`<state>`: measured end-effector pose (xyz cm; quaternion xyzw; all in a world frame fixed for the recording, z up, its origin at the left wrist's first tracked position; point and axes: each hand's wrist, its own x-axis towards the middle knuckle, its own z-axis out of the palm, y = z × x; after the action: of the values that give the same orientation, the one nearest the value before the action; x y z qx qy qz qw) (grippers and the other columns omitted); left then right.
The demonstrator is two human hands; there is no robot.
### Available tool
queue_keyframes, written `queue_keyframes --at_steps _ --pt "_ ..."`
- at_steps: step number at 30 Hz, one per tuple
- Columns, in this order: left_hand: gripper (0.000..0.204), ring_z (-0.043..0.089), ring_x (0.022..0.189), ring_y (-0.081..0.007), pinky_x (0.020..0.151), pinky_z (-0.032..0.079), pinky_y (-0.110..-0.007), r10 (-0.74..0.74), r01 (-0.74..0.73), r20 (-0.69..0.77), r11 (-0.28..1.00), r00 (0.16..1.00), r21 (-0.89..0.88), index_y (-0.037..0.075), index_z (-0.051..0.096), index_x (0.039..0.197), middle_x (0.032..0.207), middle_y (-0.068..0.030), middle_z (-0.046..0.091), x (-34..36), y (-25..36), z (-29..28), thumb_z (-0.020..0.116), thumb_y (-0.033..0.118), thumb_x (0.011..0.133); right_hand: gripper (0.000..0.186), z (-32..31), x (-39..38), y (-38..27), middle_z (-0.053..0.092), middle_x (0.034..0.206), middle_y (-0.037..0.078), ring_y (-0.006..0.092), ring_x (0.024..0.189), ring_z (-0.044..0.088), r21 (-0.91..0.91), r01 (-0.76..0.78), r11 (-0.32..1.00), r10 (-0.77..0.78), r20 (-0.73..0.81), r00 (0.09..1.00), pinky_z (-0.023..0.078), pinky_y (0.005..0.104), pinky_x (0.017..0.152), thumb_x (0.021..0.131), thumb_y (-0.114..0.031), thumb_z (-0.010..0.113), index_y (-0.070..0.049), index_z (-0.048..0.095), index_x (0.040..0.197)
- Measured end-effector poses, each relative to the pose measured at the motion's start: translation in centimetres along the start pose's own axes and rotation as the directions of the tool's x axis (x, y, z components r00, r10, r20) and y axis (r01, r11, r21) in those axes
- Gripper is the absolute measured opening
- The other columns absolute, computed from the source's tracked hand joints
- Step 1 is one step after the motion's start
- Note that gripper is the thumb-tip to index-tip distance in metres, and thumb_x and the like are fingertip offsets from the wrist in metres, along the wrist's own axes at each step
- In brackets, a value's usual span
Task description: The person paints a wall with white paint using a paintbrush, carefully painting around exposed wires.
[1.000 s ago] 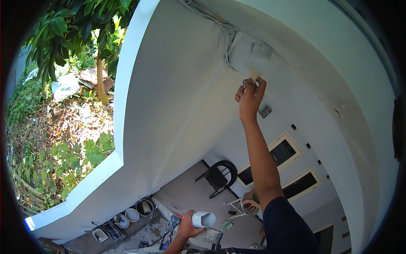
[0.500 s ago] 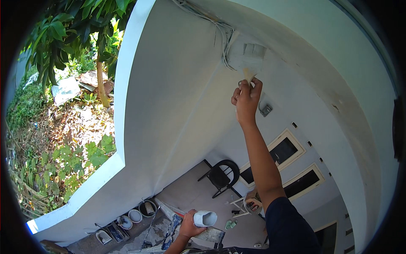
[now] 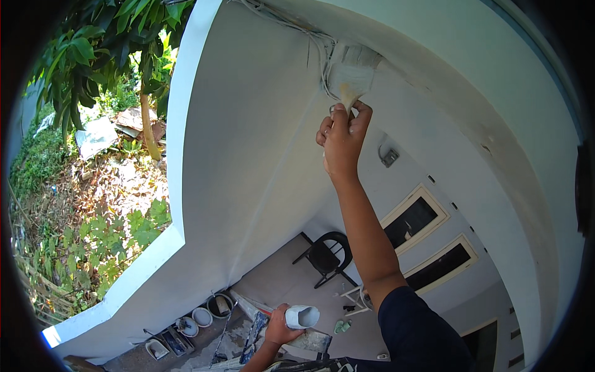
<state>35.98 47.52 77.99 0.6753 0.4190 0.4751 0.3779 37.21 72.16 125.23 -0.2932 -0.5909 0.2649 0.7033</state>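
Observation:
My right hand (image 3: 344, 137) is raised high, its fingers closed round a small tan, wedge-shaped hand tool (image 3: 348, 92). Whether it is a brush or a scraper is hard to make out. The tool is at a pale, damp-looking patch (image 3: 356, 71) on the upper wall, beside a bundle of grey cables (image 3: 323, 62). Low in the view, my left hand (image 3: 279, 325) grips a white, open-topped cup (image 3: 302, 317), tilted so that part of its inside shows. What it contains is too dim to tell.
Several buckets and tubs (image 3: 201, 317) stand along the wall's foot at lower left. A black chair (image 3: 323, 255) and green slippers (image 3: 342, 326) are on the floor below. A grey wall box (image 3: 388, 157) is right of my forearm. Left, beyond the white wall edge (image 3: 176, 217), are plants.
My right hand has shifted left and slightly up with the tan hand tool, and my forearm has swung left. The left hand still grips the cup, nearly unmoved.

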Motion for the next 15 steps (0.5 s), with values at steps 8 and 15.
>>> queue_keyframes --at_steps 8,15 --pt "0.091 0.058 0.116 -0.0431 0.103 0.046 -0.049 -0.044 0.049 0.068 0.997 0.997 -0.063 0.001 0.053 0.131 0.124 -0.0221 0.061 0.0 0.2 0.2 0.095 0.033 0.057 0.030 2.5 2.6 -5.2 0.043 0.092 0.008 0.0119 0.063 0.041 0.197 -0.036 0.980 0.062 -0.126 0.990 0.034 0.0317 0.052 0.100 -0.009 0.049 -0.005 0.030 0.122" --pt "0.094 0.063 0.110 -0.0433 0.097 0.051 -0.047 0.037 -0.037 0.007 0.997 0.999 -0.061 -0.003 0.055 0.129 0.114 -0.0261 0.064 -0.1 -0.2 0.7 0.098 0.042 0.057 0.019 7.0 -3.9 -5.4 0.049 0.076 0.005 0.0091 0.053 0.044 0.071 0.065 0.995 -0.075 0.134 0.988 0.039 0.0283 0.046 0.104 -0.008 0.046 -0.005 0.030 0.115"
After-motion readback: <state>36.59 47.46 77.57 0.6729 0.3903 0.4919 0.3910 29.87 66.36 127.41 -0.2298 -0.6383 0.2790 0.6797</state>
